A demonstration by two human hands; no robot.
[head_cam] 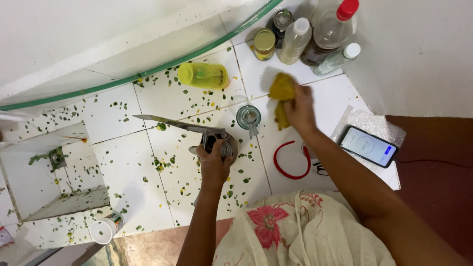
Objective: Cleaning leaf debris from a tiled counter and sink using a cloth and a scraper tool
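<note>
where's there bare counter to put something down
Barest tile lies between the right hand with its yellow cloth and the phone. Crowded: bottles at the back corner; leaf bits around the left hand.

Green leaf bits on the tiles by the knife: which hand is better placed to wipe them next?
Probably the right hand: it holds the yellow cloth above the counter, while the left hand grips the knife handle.
</note>
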